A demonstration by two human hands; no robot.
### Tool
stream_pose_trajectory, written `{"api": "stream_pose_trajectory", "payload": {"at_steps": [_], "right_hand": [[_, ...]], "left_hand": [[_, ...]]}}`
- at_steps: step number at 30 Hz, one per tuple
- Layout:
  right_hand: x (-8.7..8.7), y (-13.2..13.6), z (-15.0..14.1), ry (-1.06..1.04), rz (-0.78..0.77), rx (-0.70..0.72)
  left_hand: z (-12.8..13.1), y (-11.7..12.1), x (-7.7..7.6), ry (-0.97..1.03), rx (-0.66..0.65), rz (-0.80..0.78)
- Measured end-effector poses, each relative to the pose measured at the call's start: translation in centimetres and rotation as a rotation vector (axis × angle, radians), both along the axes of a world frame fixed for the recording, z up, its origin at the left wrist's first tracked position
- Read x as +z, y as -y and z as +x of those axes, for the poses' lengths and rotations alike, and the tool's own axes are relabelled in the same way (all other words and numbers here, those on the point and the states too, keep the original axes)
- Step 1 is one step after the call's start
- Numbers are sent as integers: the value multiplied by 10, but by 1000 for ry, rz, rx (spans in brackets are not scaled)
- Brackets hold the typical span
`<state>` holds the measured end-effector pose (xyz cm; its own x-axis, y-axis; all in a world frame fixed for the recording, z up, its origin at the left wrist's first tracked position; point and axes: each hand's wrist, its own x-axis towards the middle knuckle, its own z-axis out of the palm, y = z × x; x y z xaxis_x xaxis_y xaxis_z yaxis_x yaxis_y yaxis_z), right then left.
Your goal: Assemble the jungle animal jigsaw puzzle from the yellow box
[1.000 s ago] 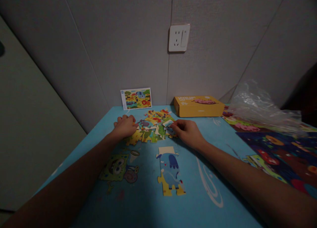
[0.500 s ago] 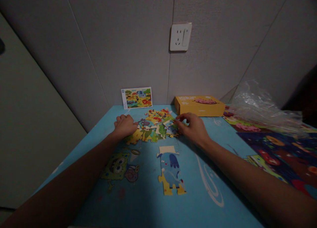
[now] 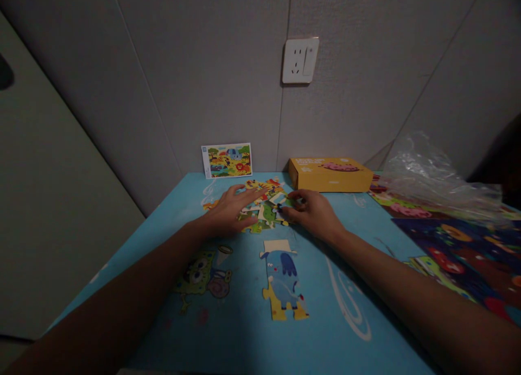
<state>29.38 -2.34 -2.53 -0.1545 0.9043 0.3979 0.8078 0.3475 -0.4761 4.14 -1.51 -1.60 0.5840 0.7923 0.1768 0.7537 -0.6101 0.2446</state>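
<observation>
Over the near left of a heap of loose puzzle pieces (image 3: 266, 215), my left hand (image 3: 230, 209) is open, fingers stretched to the right and hiding part of the heap. My right hand (image 3: 315, 215) is at the heap's right edge. Its thumb and fingers are curled in on a puzzle piece (image 3: 280, 208) with dark blue on it, mostly hidden by the fingertips. Nearer to me lies a joined strip of puzzle pieces (image 3: 283, 280) showing a blue elephant on yellow ground, with a pale blank part at its top.
A picture card (image 3: 228, 161) leans on the wall behind the heap. Beside it stands a yellow box (image 3: 331, 175). Crumpled clear plastic (image 3: 439, 179) and dark printed sheets (image 3: 459, 255) lie at the right. The blue tabletop (image 3: 228, 337) has printed cartoon figures.
My left hand has moved right from the heap's left edge over the pieces, its fingers spreading. My right thumb has shifted slightly left and down at the heap's right edge.
</observation>
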Motion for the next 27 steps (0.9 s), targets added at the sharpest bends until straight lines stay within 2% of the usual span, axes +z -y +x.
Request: {"api": "stream_pose_trajectory", "payload": {"at_steps": [2,5,7,11,14,17,20,27], "right_hand": [[2,3,-2,-84,51,44],[1,8,-6,-117,107,205],[0,8,-7,-69,126,263],[-5,5,-5,93,104,211],[-8,3,-2,178,43,166],[-8,2,-1,204,6,162],[-7,2,-1,207,-19,166],[-5,4,-2,198,-44,145]], "left_hand": [[3,5,1,-31,-41,-50],[6,10,3,-46,-86,-55],[8,10,3,-48,-45,-29],[6,-1,-2,-21,246,27],[2,-10,-8,-57,397,-30],[-1,-13,-12,-115,446,-75],[-2,-12,-12,-139,468,-34],[-1,-12,-11,-166,426,25]]}}
